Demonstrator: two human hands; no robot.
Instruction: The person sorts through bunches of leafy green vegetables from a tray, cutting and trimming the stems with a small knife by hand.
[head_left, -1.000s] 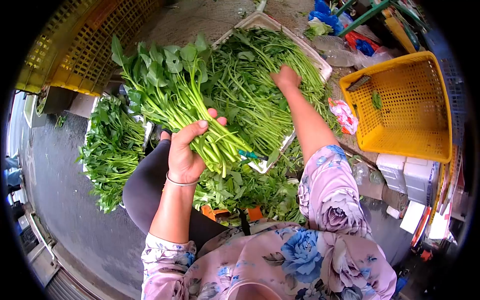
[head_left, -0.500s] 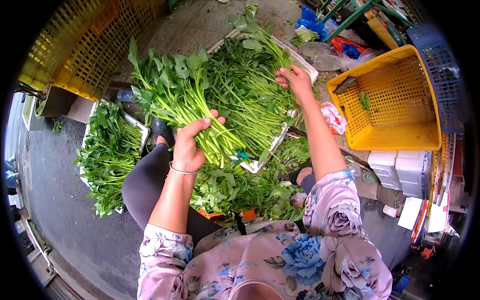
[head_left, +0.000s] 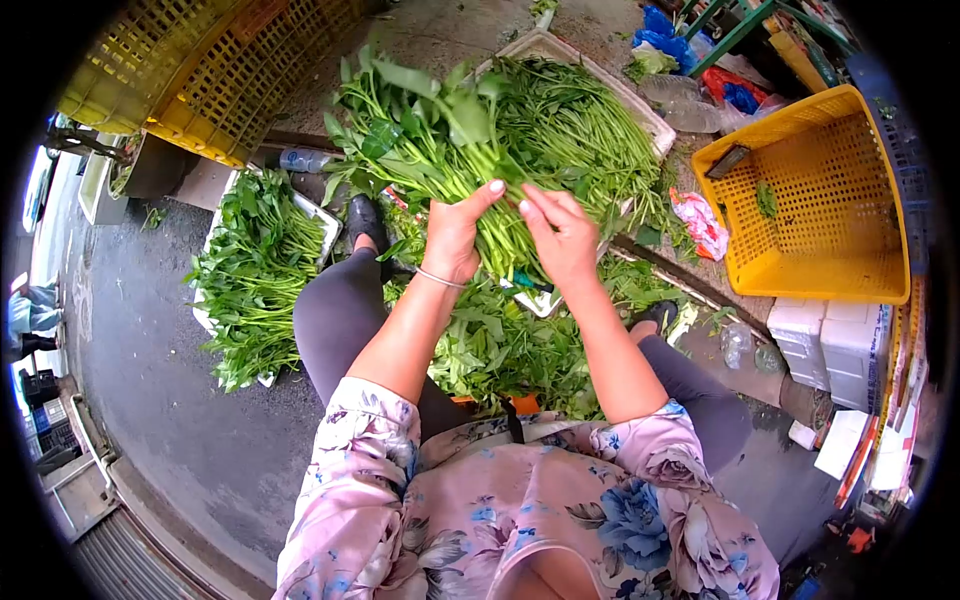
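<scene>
My left hand [head_left: 458,232] is closed around a thick bunch of water spinach [head_left: 425,150], its leaves pointing away from me and its cut stems towards me. Against the right side of that bunch, my right hand [head_left: 556,232] pinches with thumb and fingers at some stems; the exact grip is partly hidden. Beyond both hands, more long-stemmed greens [head_left: 585,125] lie in a white foam tray [head_left: 655,128]. Loose leaves [head_left: 510,345] are heaped between my legs, below the hands. A small blue-green thing [head_left: 528,282] shows under the stem ends; I cannot make out what it is.
Left of my knee, another white tray [head_left: 330,222] holds greens [head_left: 262,270]. A yellow crate [head_left: 800,270] stands at right, above white foam boxes [head_left: 828,345]. Tall yellow crates [head_left: 215,85] stand at upper left. Plastic bottles [head_left: 690,112] and bags lie at upper right.
My right hand has come from the far right edge of the tray to the bunch in my left hand. The stems it held have joined the bunch. The whole view has shifted.
</scene>
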